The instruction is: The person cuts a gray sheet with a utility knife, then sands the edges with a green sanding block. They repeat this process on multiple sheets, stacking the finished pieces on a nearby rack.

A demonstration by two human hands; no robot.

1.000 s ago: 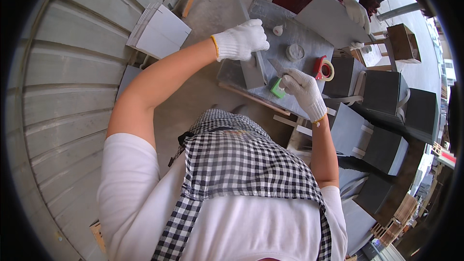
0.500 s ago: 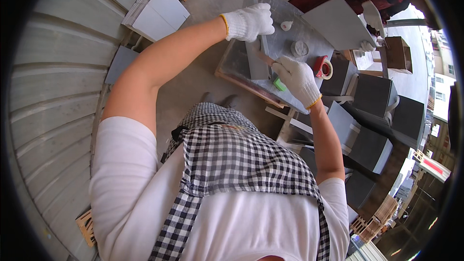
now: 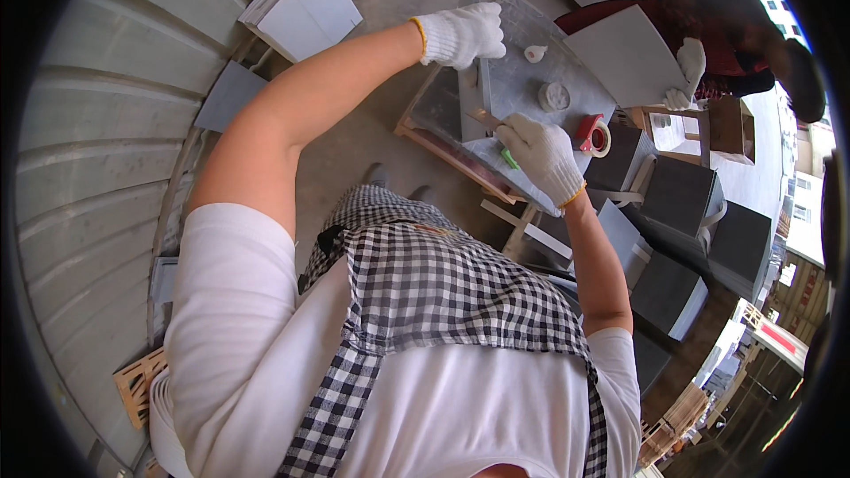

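White knit gloves with yellow cuffs cover both my hands. At the far side, my left hand (image 3: 465, 35) is closed on the upper edge of a thin grey panel (image 3: 472, 106), which stands tilted on the worktable (image 3: 524, 18). My right hand (image 3: 542, 157), nearer and to the right, grips a flat brownish tool (image 3: 483, 118). Its tip lies close to the panel's face; whether they touch I cannot tell. Part of a green object (image 3: 509, 159) shows beneath my right hand. Beyond it on the table are a round tub (image 3: 554, 96) and a small white bottle (image 3: 535, 53).
A red tape dispenser (image 3: 589, 133) sits at the table's right edge. Dark grey boxes (image 3: 677, 199) are stacked to the right. Across the table, a gloved co-worker holds a grey board (image 3: 629, 57). White boards (image 3: 301, 9) lean near the corrugated wall (image 3: 97, 115) at left.
The co-worker and the grey board have shifted, and the board now hangs more to the right. My right hand and its tool have moved slightly; my left hand keeps its hold on the panel.
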